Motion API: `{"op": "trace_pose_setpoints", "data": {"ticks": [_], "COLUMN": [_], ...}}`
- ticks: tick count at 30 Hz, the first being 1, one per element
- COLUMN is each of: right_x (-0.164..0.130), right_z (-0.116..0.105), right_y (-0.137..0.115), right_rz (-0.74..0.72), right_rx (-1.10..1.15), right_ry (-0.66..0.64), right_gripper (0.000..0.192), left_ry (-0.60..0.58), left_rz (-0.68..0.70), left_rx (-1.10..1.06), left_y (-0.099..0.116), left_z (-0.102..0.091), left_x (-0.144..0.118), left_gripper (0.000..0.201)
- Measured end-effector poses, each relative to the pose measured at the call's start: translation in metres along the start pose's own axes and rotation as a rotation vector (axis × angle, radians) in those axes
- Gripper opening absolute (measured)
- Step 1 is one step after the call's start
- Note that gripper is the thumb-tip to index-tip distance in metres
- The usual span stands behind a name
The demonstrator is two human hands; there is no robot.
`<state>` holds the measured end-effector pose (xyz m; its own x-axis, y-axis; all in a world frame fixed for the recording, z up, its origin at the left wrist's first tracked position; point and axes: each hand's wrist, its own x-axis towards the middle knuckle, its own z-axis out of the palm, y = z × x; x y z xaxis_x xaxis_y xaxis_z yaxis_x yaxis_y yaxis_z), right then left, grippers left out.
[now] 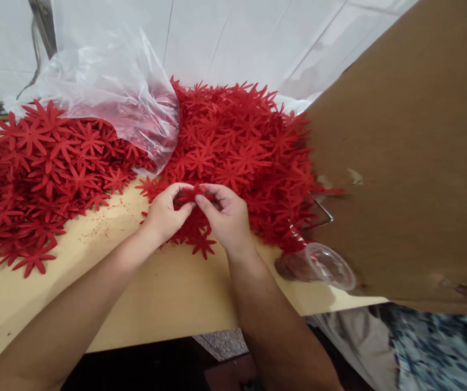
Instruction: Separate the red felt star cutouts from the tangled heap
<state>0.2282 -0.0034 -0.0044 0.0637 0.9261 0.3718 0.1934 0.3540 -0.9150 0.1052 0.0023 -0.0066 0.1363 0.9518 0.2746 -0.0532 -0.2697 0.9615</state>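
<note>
Where one pale worktop [164, 304] is backed by one white tiled wall [225, 41], its right side is partly hidden by one big brown sheet of cardboard [404, 130]. Two heaps of red flowers are spread over the worktop: the right heap [237, 146] is set between the middle and the cardboard, and the left heap [46, 174] is partly covered at the back by one clear plastic bag [107, 81]. Too many flowers are overlapped in either heap to be counted. Two bare forearms are stretched forward from the lower corners and angled inward, so that the two hands are held close together at the near edge of the right heap. One clear cup [331, 266] is tipped on its side by the cardboard, its mouth turned to the right. By the left hand [166, 212] and the right hand [228, 214], thumbs and bent fingers nearly meeting, a small red flower [190, 194] is pinched just above the heap; whether more than one is held cannot be told.
</note>
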Motion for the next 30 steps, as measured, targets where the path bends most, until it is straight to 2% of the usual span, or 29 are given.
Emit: {"op": "trace_pose_setpoints", "data": {"ticks": [4, 9, 16, 20, 25, 30], "right_x": [0.002, 0.002, -0.002, -0.004, -0.002, 0.0], "right_z": [-0.004, -0.007, -0.004, -0.002, -0.005, -0.006], "right_y": [-0.002, -0.004, -0.009, -0.011, -0.01, -0.003], "right_rz": [0.002, -0.061, -0.076, -0.067, -0.076, -0.06], "right_rx": [-0.031, -0.166, -0.218, -0.174, -0.14, -0.114], "right_ry": [0.085, 0.11, 0.048, 0.001, 0.013, -0.057], "right_gripper": [0.013, 0.02, 0.028, 0.028, 0.022, 0.016], "left_ry": [0.053, 0.036, 0.035, 0.053, 0.167, 0.318], "left_rz": [-0.034, -0.035, -0.038, -0.053, -0.061, -0.138], "left_rx": [0.016, -0.013, -0.055, -0.032, -0.105, -0.214], "left_y": [0.002, 0.006, 0.007, 0.006, 0.004, 0.007], "left_z": [0.0, -0.002, -0.001, -0.001, -0.007, -0.015], "left_x": [0.001, 0.001, 0.0, 0.001, 0.007, 0.009], "left_gripper": [0.03, 0.023, 0.024, 0.011, 0.01, 0.014]}}
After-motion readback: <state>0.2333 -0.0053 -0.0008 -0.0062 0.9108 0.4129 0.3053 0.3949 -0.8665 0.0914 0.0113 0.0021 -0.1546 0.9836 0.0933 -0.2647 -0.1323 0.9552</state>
